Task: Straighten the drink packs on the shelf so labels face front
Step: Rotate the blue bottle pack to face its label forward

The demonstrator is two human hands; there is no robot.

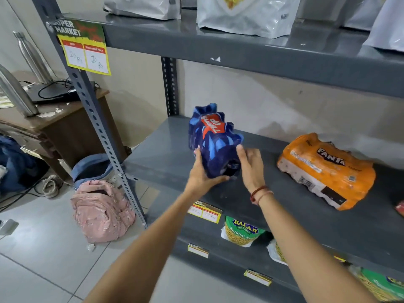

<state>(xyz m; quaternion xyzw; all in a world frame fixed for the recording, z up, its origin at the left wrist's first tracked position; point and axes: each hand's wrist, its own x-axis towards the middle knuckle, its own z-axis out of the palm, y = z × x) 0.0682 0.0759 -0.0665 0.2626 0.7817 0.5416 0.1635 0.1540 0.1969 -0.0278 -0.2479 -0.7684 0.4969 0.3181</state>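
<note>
From the head camera, looking down at a grey metal shelf (166,154), a blue shrink-wrapped Thums Up drink pack (213,141) sits toward the left end of the middle board, tilted so that its red label runs diagonally and faces up and to the right instead of squarely front. The left hand (202,171) cups the near lower corner of this pack, thumb up along its left side and fingers curled under its bottom edge, grasping it. The right hand (251,165) is just beside the pack's right side with the fingers spread and loose; the fingertips are at or nearly at the wrap, and I cannot tell whether they press on it, so it holds nothing firmly. A red thread bracelet (260,193) circles the right wrist. Well apart to the right on the same board lies an orange Fanta drink pack (323,169), flat on its side and skewed, its name printed across the top face and a barcode patch toward the front edge. On the board above stand white pouches (247,16). A yellow and green price card (84,47) hangs on the upright post at the upper left. Below the front lip, a green Balaji Wafers snack bag (241,231) shows on the lower tier. On the tiled floor left of the rack leans a pink backpack (101,213), and further left a wooden table (72,110) bears two steel bottles (15,92).
</note>
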